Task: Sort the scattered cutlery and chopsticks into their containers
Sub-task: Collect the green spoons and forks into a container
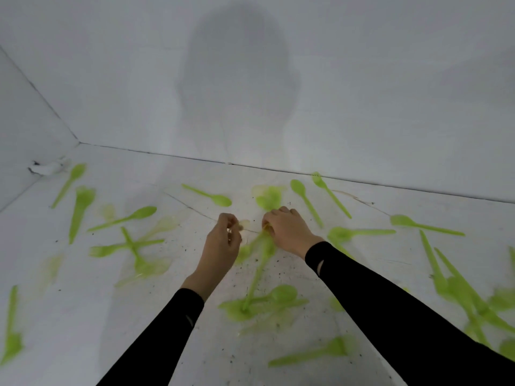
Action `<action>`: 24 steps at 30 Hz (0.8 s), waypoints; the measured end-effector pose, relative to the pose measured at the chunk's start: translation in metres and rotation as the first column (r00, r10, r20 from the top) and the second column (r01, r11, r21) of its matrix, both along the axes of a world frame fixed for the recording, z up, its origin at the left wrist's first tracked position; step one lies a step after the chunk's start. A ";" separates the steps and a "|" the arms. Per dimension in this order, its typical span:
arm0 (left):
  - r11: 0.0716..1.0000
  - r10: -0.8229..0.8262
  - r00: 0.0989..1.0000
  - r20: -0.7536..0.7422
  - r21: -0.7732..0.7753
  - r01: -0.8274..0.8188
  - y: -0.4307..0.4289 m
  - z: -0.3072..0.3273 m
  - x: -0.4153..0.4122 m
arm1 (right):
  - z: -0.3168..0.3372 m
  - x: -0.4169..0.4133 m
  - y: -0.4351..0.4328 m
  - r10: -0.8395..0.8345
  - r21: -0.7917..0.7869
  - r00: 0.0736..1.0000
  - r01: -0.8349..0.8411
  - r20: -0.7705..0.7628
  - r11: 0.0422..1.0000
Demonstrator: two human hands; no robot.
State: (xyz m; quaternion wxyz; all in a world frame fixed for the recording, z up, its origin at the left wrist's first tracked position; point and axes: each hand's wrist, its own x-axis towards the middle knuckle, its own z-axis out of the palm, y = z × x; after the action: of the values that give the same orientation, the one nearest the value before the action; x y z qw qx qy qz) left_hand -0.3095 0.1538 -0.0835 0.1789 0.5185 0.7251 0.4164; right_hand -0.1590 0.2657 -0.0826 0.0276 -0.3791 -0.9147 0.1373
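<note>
If gripped, cutlery (262, 247) beneath right hand (288, 229)

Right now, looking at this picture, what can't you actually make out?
Head view, left hand: curled fingers and blur hide whether it holds anything.
Head view, green utensil in the right hand's grip: motion blur and the hand hide whether it is fork or spoon.
Head view, green cutlery pile at right: blurred, cut by the frame edge.
Containers: outside the view.
</note>
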 end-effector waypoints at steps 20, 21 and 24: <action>0.937 -0.339 0.876 -0.343 -0.203 0.283 -0.115 -0.029 0.091 | 0.002 0.121 -0.060 -0.145 -0.384 0.984 0.094 -0.105 0.919; 0.937 -0.340 0.869 -0.358 -0.210 0.280 -0.116 -0.028 0.093 | 0.004 0.123 -0.059 -0.168 -0.396 0.977 0.105 -0.129 0.912; 0.942 -0.334 0.821 -0.464 -0.198 0.271 -0.116 -0.022 0.096 | 0.014 0.115 -0.048 -0.314 -0.410 0.924 0.206 -0.217 0.889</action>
State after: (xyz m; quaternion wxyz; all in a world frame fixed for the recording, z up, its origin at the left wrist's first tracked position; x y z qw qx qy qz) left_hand -0.2137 0.0379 -0.1057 0.0842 0.7036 0.6790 0.1919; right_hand -0.0435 0.2174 -0.0685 0.0997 -0.4743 -0.7981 0.3581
